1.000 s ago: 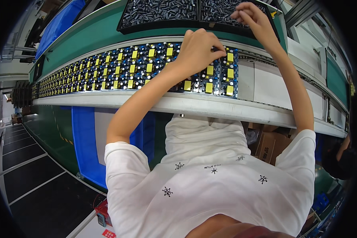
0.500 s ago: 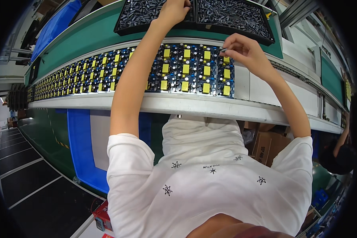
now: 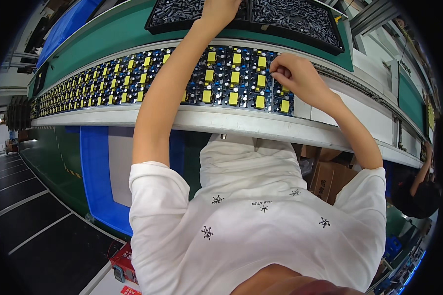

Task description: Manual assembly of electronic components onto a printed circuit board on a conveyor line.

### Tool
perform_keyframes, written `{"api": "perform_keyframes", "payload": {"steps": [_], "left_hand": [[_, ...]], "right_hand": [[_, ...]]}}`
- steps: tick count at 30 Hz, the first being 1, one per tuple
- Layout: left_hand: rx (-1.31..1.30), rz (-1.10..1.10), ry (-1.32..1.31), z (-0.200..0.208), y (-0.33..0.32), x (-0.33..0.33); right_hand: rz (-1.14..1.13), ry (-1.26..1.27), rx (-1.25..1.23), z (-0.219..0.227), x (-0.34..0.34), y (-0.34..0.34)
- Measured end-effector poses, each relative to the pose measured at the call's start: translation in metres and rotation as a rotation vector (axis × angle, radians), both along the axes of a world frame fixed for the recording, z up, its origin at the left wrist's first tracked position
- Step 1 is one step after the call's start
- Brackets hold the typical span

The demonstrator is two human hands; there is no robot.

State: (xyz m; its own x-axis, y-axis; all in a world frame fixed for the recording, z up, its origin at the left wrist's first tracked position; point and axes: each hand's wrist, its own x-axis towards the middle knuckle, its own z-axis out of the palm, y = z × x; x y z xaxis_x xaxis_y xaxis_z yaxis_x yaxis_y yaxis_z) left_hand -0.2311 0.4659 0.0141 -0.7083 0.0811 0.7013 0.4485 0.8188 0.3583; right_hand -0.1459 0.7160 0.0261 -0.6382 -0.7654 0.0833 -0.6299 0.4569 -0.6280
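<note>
At the top edge, my left hand [image 3: 221, 14] reaches over the left black tray [image 3: 165, 28], which is heaped with small dark cylindrical capacitors [image 3: 179, 11]. Its fingers are mostly cut off by the picture's edge. My right hand [image 3: 300, 76] is closed in a pinch, fingertips down at the right end of a long row of circuit boards [image 3: 234, 78]. These boards carry yellow block parts and small blue and white ones. The capacitor in this pinch is largely hidden by the fingers.
A second black tray [image 3: 295, 24] of capacitors stands on the green bench top [image 3: 118, 37]. A pale rail [image 3: 231, 118] runs along the conveyor's near side. Beneath are a blue bin [image 3: 96, 182] and a cardboard box [image 3: 330, 182]. Another person's arm [image 3: 423, 169] shows at far right.
My right hand has moved slightly down and left, bringing its fingertips to the boards; the capacitor seen in its pinch is now mostly hidden. My left hand stays over the tray, slightly higher in view.
</note>
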Motion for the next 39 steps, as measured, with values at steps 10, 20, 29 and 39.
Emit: {"api": "perform_keyframes", "payload": {"steps": [10,20,29,39], "left_hand": [[0.444,-0.063,-0.280,0.046,0.026,0.106],[0.408,-0.215,-0.591,0.009,0.035,0.155],[0.297,-0.197,-0.634,0.009,0.036,0.153],[0.255,-0.200,-0.646,0.015,0.045,0.147]], "right_hand": [[0.056,0.185,-0.014,-0.008,0.000,-0.003],[0.150,0.209,0.072,0.001,-0.005,-0.003],[0.176,0.286,0.081,0.000,-0.006,-0.003],[-0.072,0.581,0.030,0.018,-0.096,0.005]]}}
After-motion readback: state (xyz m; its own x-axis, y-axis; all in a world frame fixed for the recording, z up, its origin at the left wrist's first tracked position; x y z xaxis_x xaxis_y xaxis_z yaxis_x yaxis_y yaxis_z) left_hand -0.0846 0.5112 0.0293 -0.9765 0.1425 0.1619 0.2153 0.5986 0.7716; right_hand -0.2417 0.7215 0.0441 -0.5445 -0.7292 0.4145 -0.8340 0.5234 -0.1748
